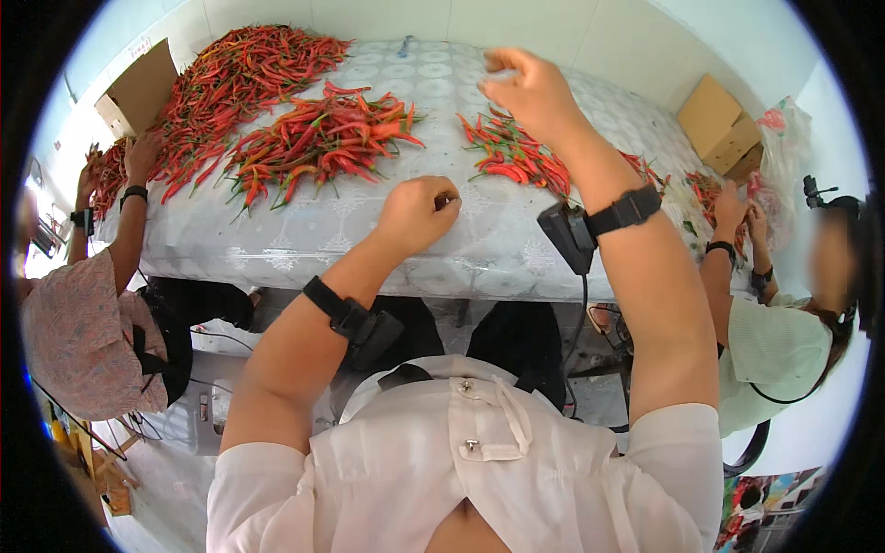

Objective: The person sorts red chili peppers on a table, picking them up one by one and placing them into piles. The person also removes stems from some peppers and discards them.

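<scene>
A loose pile of red chili peppers (pixel 323 143) with green stems lies on the table, left of centre. My left hand (pixel 419 214) is just right of and below it, above the cloth. Its fingers are curled closed, and a small dark spot between them is too small to name. Farther right is a smaller heap of chili peppers (pixel 516 157). Above its far side my right hand (pixel 535 92) is raised, slightly blurred, with its fingers bent and a gap between thumb and forefinger. Nothing shows in that gap. My right forearm hides part of the heap.
A patterned plastic-covered tablecloth (pixel 277 241) covers the table. The largest chili mound (pixel 249 74) lies far left beside a cardboard box (pixel 138 88). Another box (pixel 714 120) and a plastic bag (pixel 784 161) stand right. People work at both ends, their hands at chilies.
</scene>
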The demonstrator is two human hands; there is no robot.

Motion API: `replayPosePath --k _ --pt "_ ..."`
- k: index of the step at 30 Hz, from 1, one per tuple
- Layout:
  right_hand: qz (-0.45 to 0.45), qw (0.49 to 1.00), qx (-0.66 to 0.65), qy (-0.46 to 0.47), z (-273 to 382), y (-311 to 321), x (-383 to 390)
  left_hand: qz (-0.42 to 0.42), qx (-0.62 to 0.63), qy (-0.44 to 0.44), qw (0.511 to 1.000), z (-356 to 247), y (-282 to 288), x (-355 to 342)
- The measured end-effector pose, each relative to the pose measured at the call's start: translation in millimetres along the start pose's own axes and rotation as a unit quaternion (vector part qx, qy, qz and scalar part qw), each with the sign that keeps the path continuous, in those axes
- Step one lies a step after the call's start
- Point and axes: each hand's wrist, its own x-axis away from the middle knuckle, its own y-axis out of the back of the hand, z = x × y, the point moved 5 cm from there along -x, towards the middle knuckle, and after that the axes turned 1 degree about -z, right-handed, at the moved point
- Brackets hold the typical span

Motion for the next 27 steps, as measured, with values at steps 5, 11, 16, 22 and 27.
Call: replayPosePath --k 5,11,16,22,27 --pt "0.097 0.964 0.217 -0.117 -78 43 44 0.003 -0.007 -0.012 1.000 -4 -4 -2" --pt "0.200 0.908 0.288 -0.228 -121 72 85 0.020 -0.037 -0.001 0.999 -1 -4 -2" --pt "0.180 0.949 0.248 -0.077 -114 50 88 0.033 -0.033 0.002 0.999 -4 -4 -3" --pt "0.189 0.929 0.300 0.106 -99 5 92 0.038 -0.026 0.001 0.999 -2 -4 -3" --pt "0.262 0.937 0.228 -0.037 -102 22 88 0.029 -0.024 -0.003 0.999 -1 -4 -2"
